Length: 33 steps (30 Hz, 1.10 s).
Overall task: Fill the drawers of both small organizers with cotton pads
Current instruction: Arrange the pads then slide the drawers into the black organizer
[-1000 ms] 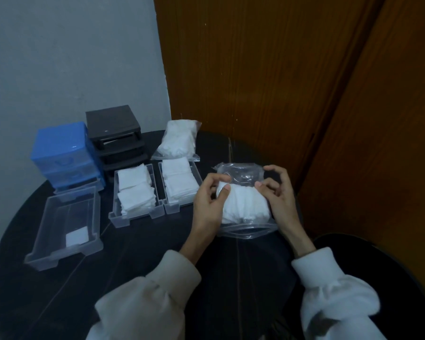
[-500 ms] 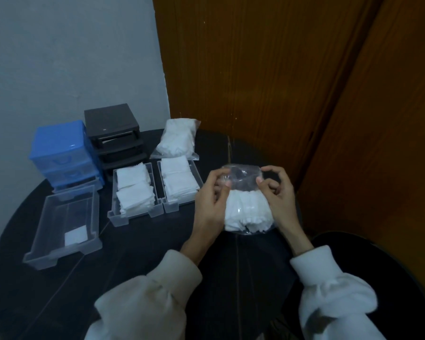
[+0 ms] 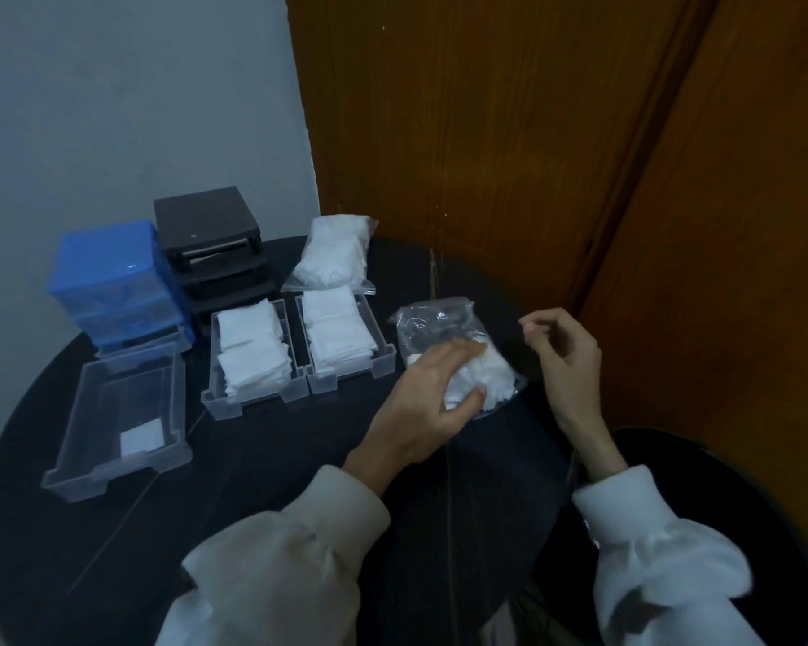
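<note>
Clear plastic bag point(image 3: 444, 335), half full of white cotton pads point(image 3: 479, 382), lies on the dark round table point(image 3: 262, 459) right of centre — its long axis runs from far-left to near-right, with the empty crumpled end far and the pads bunched at the near end. Left hand point(image 3: 432, 398) is on it: fingers lie across the top, thumb curled in under the near edge, so it grips the wad of pads through or at the bag; whether the fingers are inside the mouth I cannot tell. Right hand point(image 3: 567, 354) hovers just right of the bag, apart from it, fingers loosely curled, holding nothing that I can see. Left hand is nearer both the pads and the target. My read is that the next load goes left: the big clear drawer point(image 3: 113, 426) at near-left holds only one pad, while the two narrower drawers point(image 3: 299, 352) between it and the bag look about full. Blue organizer point(image 3: 113, 282) and black organizer point(image 3: 211, 244) sit at the far left, a second sealed bag of pads point(image 3: 334, 251) at the far side. Table top looks smooth, likely slick under plastic. Room is a tight corner — grey wall point(image 3: 136, 109) left, brown wooden door panels point(image 3: 532, 156) right.
</note>
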Available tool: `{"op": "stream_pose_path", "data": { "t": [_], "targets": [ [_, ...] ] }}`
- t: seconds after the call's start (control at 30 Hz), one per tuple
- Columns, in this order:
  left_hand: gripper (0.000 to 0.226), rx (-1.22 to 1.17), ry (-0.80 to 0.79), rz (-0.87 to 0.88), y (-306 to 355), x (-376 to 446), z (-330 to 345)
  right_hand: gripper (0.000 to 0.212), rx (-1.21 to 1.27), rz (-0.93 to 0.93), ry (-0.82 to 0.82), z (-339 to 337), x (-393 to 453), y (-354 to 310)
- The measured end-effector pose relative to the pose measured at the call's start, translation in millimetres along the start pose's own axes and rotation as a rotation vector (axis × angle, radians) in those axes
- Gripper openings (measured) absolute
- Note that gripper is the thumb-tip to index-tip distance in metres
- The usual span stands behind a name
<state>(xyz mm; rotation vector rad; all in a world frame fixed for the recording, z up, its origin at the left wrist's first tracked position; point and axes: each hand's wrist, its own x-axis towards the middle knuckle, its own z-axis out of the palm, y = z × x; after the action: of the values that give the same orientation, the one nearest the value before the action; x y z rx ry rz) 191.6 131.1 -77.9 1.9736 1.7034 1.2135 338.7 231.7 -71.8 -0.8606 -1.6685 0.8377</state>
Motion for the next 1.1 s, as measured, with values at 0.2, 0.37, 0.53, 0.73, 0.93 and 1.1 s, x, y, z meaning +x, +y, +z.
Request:
{"op": "stream_pose_path", "data": {
  "t": [0.2,0.37,0.53,0.73,0.93,1.1],
  "targets": [
    [0.046,0.026,0.079,-0.124,-8,2,1,0.013,-0.144,-0.197,-0.205,-5,-23,-11],
    [0.042,0.039,0.078,-0.137,-10,4,2,0.01,-0.317,-0.273,-0.235,4,-25,-5],
    [0.038,-0.018,0.141,-0.127,-8,5,4,0.012,-0.493,-0.3,-0.108,10,-23,-8],
    [0.034,-0.016,0.231,-0.145,-9,5,10,0.005,-0.487,-0.308,-0.203,12,-25,-5],
    [0.036,-0.008,0.219,-0.162,-12,8,9,0.009,-0.352,-0.222,-0.285,5,-25,-2],
    [0.038,-0.012,0.204,-0.151,-15,8,12,0.011,-0.32,-0.183,-0.288,4,-28,-1]
  ]
}}
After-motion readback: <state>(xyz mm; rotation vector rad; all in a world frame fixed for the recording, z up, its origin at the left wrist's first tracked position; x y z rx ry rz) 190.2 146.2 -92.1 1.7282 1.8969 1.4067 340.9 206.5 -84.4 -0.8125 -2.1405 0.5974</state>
